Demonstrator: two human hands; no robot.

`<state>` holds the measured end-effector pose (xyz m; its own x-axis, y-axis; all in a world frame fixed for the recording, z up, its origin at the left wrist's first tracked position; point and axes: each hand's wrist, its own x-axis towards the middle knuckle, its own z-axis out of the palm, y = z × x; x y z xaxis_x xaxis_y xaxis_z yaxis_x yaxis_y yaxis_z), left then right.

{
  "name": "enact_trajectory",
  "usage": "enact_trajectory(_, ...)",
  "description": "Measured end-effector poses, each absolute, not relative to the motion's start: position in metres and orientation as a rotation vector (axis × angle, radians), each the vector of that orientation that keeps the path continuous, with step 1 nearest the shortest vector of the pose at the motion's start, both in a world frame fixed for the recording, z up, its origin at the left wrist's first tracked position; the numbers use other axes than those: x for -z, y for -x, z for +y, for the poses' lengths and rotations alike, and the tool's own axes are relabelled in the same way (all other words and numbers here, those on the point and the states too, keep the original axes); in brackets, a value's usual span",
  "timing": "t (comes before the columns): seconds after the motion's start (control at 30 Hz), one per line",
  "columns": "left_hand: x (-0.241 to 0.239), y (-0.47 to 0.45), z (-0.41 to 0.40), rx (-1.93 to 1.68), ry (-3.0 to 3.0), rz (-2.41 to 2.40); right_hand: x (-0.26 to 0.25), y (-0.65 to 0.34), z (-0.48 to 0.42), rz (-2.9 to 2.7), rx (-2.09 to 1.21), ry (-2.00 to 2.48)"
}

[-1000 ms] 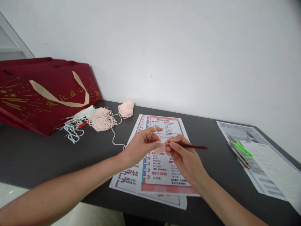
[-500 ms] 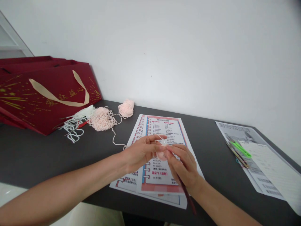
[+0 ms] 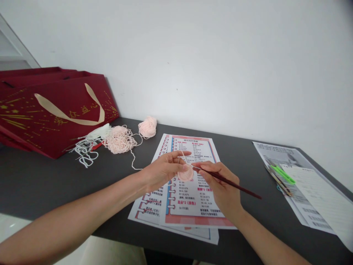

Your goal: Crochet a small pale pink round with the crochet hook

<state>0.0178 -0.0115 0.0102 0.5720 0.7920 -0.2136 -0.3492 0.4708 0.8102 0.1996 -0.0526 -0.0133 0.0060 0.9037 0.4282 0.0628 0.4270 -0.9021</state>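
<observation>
While left hand (image 3: pixel 162 170) pinches pink crochet round (image 3: pixel 185 174), fingers closed on its edge, right hand (image 3: pixel 224 184) has fingers wrapped around brown-handled crochet hook (image 3: pixel 248 191), tip at the upper edge. Round is over printed pattern sheet (image 3: pixel 190 219) on desk (image 3: pixel 245 158), right of tangled pink yarn (image 3: pixel 119 140).

Your left hand (image 3: pixel 167 167) pinches a pale pink crocheted disc (image 3: pixel 186 173) above the printed sheets (image 3: pixel 190 212). Your right hand (image 3: pixel 223 182) grips the crochet hook (image 3: pixel 237 186), its metal tip near the disc's two-o'clock edge, its dark handle slanting toward four o'clock. From the disc, you have a loose yarn heap (image 3: pixel 119 140) at ten o'clock, a yarn ball (image 3: pixel 148 127) at eleven and a bright green tool (image 3: pixel 285 175) at three.
</observation>
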Motion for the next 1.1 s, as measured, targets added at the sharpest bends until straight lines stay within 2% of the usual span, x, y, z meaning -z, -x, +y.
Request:
enact_trajectory(0.17,-0.015,-0.015,-0.010,-0.742,-0.805,0.607,0.013,-0.201,-0.048,-1.243,-1.050,0.848)
enact_trajectory(0.4,-0.018,-0.012,-0.008,-0.694,-0.856,0.610,0.004,-0.206,-0.050,-1.441,-0.894,0.843)
enact_trajectory(0.63,-0.023,-0.010,-0.007,-0.657,-0.924,0.640,0.005,-0.207,-0.044,-1.271,-1.128,0.816)
enact_trajectory(0.93,-0.022,-0.004,-0.003,-0.540,-0.835,0.551,-0.005,-0.214,-0.047,-1.527,-0.972,0.779)
enact_trajectory(1.1,-0.024,-0.002,-0.001,-0.474,-0.853,0.549,-0.007,-0.217,-0.045,-1.462,-1.186,0.767)
